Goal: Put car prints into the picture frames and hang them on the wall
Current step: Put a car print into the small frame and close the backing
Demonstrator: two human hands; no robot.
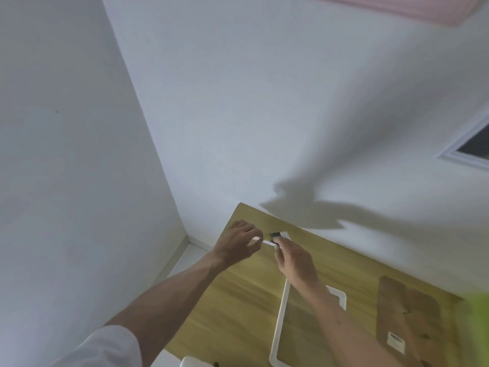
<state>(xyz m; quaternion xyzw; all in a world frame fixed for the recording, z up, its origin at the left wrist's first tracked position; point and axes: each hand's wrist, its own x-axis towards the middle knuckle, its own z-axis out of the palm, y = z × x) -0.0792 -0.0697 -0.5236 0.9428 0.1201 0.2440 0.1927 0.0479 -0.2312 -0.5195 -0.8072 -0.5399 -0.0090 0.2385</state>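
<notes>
Both my hands meet above the far left corner of a wooden table [238, 300]. My left hand [238, 243] and my right hand [293, 258] pinch the two ends of a small white strip [269, 243], which looks like adhesive tape. Just behind it lies a small white sheet with a dark piece [280, 235] on it. A white picture frame [281, 321] lies flat on the table under my right forearm. A brown backing board [404, 313] with a small white label rests to the right. One framed picture [473, 147] hangs on the white wall at the right edge.
White walls meet in a corner left of the table, with pale floor below. A pink surface [397, 6] shows at the top. A blurred green shape [479, 327] sits at the right edge. A white object [195, 362] pokes in at the bottom edge.
</notes>
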